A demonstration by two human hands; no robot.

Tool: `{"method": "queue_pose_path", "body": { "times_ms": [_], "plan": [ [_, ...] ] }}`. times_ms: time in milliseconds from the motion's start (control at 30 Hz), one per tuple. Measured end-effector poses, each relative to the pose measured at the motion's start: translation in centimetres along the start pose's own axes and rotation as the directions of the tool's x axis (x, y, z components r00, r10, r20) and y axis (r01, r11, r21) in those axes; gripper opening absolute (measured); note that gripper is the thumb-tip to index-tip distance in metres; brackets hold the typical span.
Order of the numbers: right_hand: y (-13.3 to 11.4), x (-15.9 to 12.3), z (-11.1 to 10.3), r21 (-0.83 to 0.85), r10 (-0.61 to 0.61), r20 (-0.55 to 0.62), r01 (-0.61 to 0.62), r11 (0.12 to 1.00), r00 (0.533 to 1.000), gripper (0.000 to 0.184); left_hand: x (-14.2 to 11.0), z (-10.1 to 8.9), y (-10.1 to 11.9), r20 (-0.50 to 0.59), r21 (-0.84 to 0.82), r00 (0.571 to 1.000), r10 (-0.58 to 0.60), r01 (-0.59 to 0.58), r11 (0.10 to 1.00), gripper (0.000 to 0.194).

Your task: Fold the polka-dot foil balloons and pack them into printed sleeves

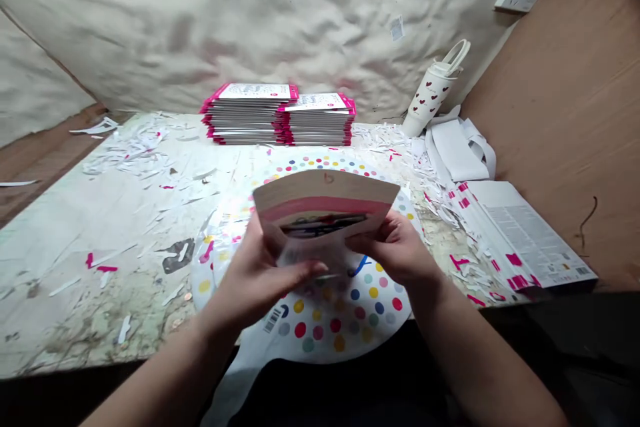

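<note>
Between both hands I hold a card packet (327,203) above a round polka-dot mat (360,310). Its upper part is brown with a pink band and a small loop-shaped mark, and a dark strip or opening runs across its middle. The lower part is blurred and pale. My left hand (273,263) grips the left side, its thumb stretched across the front. On the right edge, my right hand (393,247) has its fingers curled round the packet. A small blue strip (359,267) shows just below the right hand.
Two stacks of pink-edged packets (250,117) stand at the back. A white bottle with hearts (431,97) leans at the back right, beside white paper strips (457,143). Printed sheets (530,233) lie at the right edge. Paper scraps (133,147) litter the table.
</note>
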State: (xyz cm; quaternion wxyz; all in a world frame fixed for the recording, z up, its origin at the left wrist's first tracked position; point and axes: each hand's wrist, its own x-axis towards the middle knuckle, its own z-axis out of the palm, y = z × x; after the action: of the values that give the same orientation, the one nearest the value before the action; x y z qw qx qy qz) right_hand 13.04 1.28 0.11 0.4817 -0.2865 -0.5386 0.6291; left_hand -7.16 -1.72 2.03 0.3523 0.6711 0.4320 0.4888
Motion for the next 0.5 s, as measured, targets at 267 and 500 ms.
{"method": "queue_pose_path", "body": {
  "times_ms": [267, 500],
  "plan": [
    [-1.9, 0.4, 0.2, -0.063, -0.057, 0.065, 0.062, 0.996, 0.996, 0.037, -0.3, 1.0, 1.0, 0.039, -0.406, 0.990, -0.139, 0.143, 0.903, 0.045],
    [0.2, 0.9, 0.2, -0.174, -0.158, 0.106, 0.174, 0.969, 0.982, 0.036, -0.7, 1.2, -0.9, -0.073, -0.322, 0.991, -0.108, 0.079, 0.943, 0.034]
  ]
}}
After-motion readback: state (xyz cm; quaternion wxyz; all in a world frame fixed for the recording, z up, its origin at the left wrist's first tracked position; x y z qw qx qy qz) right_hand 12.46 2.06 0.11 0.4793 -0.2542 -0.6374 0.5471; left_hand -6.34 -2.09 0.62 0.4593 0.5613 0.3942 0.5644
